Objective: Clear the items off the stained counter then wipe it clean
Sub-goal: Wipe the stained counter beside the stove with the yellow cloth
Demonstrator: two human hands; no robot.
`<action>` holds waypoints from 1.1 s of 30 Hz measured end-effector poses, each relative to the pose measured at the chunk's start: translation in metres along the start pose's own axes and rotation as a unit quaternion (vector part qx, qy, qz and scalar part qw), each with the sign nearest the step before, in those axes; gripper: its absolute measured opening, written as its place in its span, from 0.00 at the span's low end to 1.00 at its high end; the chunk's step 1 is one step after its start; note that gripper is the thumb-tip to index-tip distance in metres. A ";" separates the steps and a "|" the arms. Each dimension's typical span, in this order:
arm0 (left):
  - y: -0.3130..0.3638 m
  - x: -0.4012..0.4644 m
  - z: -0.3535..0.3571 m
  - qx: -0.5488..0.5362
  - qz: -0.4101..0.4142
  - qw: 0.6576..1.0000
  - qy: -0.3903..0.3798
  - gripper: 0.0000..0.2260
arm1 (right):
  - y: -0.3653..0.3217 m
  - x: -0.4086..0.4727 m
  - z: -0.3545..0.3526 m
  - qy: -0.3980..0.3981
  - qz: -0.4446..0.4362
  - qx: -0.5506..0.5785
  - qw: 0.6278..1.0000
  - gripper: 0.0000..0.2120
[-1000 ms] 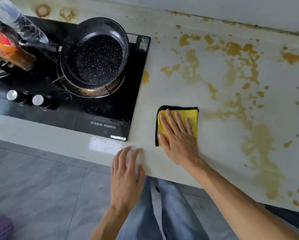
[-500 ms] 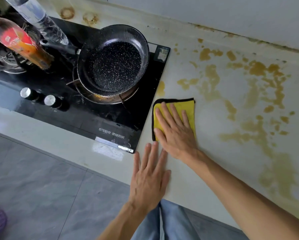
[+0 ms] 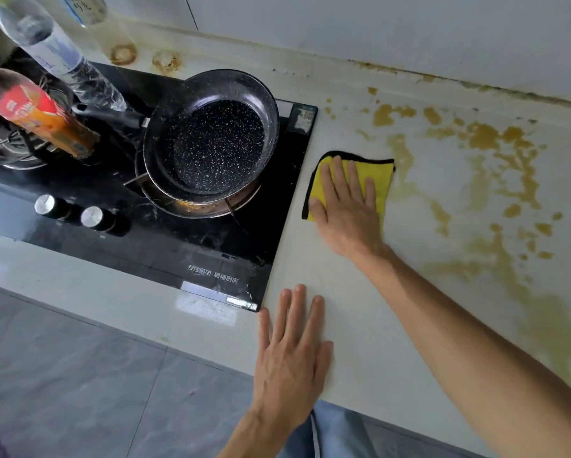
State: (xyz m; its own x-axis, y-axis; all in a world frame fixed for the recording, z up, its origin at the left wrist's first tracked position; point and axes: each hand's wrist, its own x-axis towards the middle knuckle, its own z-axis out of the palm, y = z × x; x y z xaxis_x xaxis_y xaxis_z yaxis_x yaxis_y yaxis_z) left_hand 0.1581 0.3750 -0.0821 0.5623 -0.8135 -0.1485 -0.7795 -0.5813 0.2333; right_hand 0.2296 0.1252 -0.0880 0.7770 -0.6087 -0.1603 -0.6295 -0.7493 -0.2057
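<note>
Head camera looks down on a yellow square cloth with a black edge (image 3: 381, 180), lying flat on the pale, stained desk (image 3: 360, 342). The right hand (image 3: 347, 213) is spread wide and presses flat on top of the cloth, fingers pointing to 12 o'clock. The left hand (image 3: 292, 355) is spread flat too, holding nothing, resting on a bare part of the desk at 6 o'clock from the cloth. Brown sticky-looking stains (image 3: 495, 180) spread from 1 o'clock to 4 o'clock of the cloth, some just beside its edge. At 9 o'clock sits a black glass stove (image 3: 211, 259) with a black speckled frying pan (image 3: 211, 140) on it. Two plastic bottles (image 3: 36, 110) stand farther off on the stove. This part of the desk looks cleared, so the wiping step seems to be on. Next, the cloth should slide toward 3 o'clock, pressed down hard over the stains.
</note>
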 end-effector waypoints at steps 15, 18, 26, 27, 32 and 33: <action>-0.004 0.000 0.012 -0.005 0.000 1.000 0.025 0.30 | 0.062 0.026 -0.017 -0.002 0.072 0.020 0.997 0.32; -0.003 0.001 0.008 -0.015 -0.002 1.000 0.020 0.30 | 0.049 -0.023 -0.006 -0.001 0.077 -0.007 0.997 0.33; -0.004 0.002 0.018 -0.019 -0.005 0.998 0.067 0.32 | 0.015 0.006 -0.003 -0.054 -0.108 -0.008 0.993 0.33; -0.005 0.002 0.022 -0.020 -0.008 0.997 0.077 0.33 | 0.020 0.025 -0.008 -0.054 -0.098 -0.003 0.994 0.32; -0.001 0.012 0.043 -0.055 -0.056 0.987 0.140 0.28 | 0.059 0.079 -0.024 -0.011 0.035 0.029 0.999 0.32; 0.000 0.010 0.046 -0.066 -0.060 0.987 0.135 0.28 | 0.061 0.077 -0.022 -0.002 0.064 0.030 0.997 0.32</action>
State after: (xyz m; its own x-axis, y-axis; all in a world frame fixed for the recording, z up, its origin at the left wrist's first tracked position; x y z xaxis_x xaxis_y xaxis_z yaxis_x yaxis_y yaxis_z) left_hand 0.1511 0.3661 -0.1275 0.7156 -0.6946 0.0743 -0.6699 -0.6522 0.3548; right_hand 0.2514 0.0268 -0.0912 0.6900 -0.6976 -0.1929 -0.7225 -0.6484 -0.2399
